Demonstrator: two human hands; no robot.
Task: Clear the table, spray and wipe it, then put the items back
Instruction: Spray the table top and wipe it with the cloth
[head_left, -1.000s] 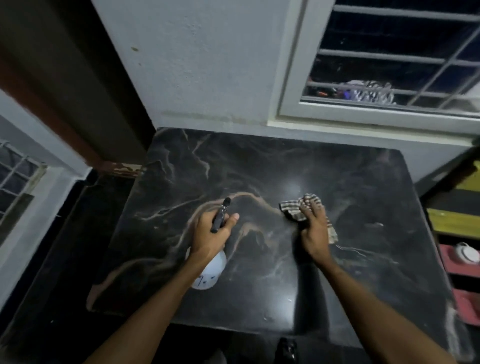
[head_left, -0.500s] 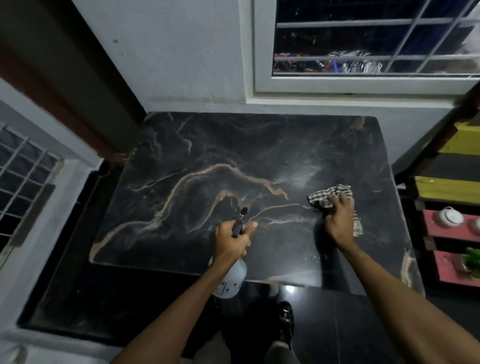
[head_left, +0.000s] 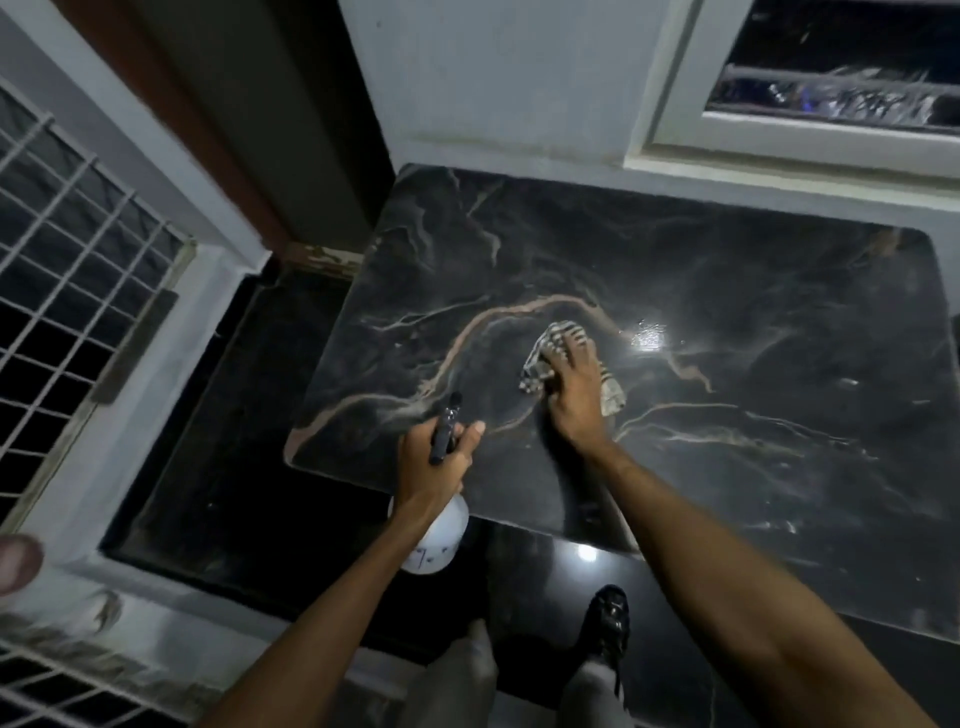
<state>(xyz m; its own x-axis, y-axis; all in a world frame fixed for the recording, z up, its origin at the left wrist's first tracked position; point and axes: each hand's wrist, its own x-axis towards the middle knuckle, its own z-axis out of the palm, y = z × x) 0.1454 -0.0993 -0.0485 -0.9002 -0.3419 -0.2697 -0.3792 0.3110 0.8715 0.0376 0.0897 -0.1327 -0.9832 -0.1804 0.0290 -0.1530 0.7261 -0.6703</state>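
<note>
The black marble table with pale veins fills the middle and right of the view. My right hand presses a checked cloth flat on the tabletop, left of centre. My left hand grips the neck of a white spray bottle with a black nozzle pointing away from me, held over the table's near left edge. A wet shiny patch glints to the right of the cloth.
A white wall and a barred window stand behind the table. A grilled window is at the left. The dark glossy floor lies left of and before the table. My shoe shows below.
My right hand has slid the cloth leftward across the tabletop, toward the long pale vein. The view has swung to the left. My left hand keeps the bottle at the near edge.
</note>
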